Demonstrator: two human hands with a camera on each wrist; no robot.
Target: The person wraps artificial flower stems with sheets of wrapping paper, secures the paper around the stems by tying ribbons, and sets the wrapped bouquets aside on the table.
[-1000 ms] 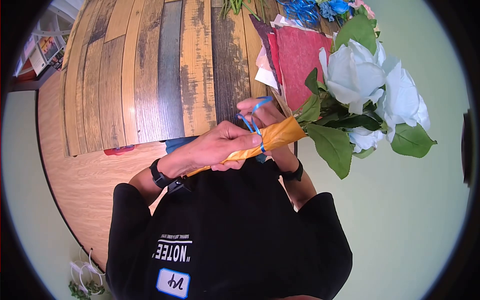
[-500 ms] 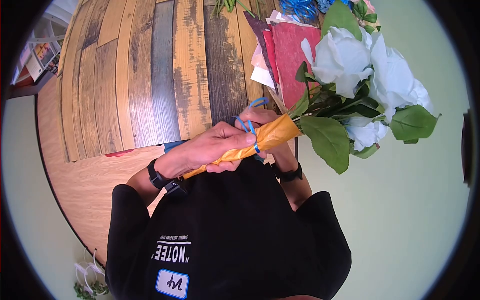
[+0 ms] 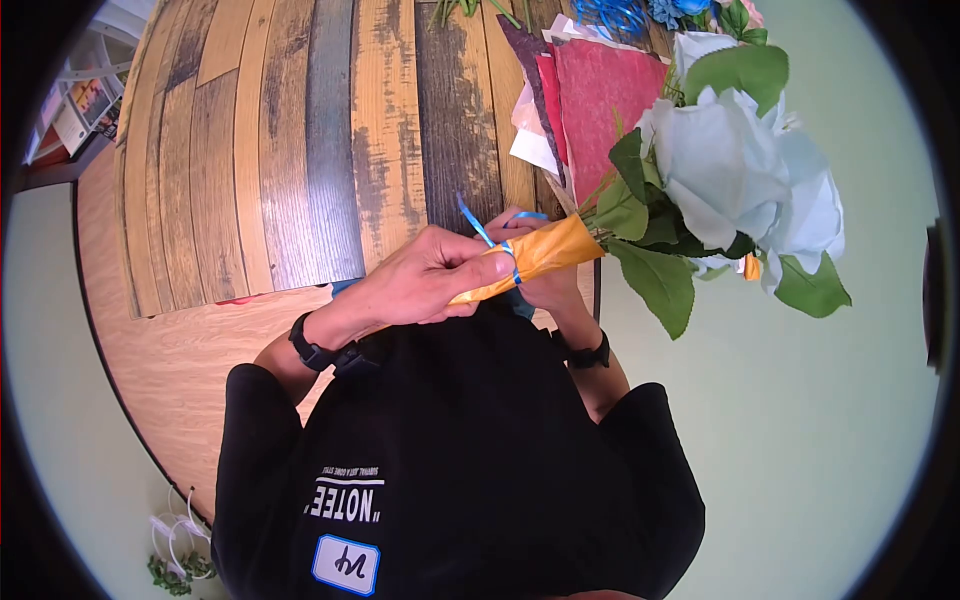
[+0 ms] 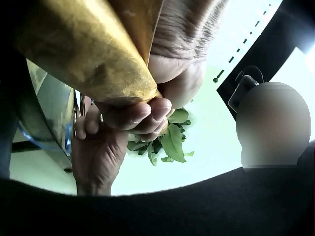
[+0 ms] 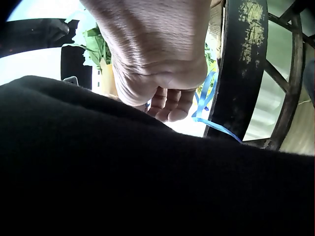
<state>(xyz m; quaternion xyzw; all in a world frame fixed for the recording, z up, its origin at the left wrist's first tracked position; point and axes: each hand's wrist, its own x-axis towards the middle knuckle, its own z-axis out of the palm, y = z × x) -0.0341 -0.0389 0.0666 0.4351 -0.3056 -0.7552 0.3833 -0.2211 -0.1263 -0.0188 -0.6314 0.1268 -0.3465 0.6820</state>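
Head view: here's the plank-topped bench with red paper on it, shelf and wood floor to its left, and by its near edge the left hand grips an orange wrap holding white flowers, the right hand grasping its blue ribbon. Left wrist: fingers clasp the wrap, leaves behind. Right wrist: curled fingers, ribbon beside them, dark frame nearby.

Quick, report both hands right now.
Left hand: closed round the yellow wrapper.
Right hand: fingers curled near the blue ribbon; whether they hold it cannot be told.
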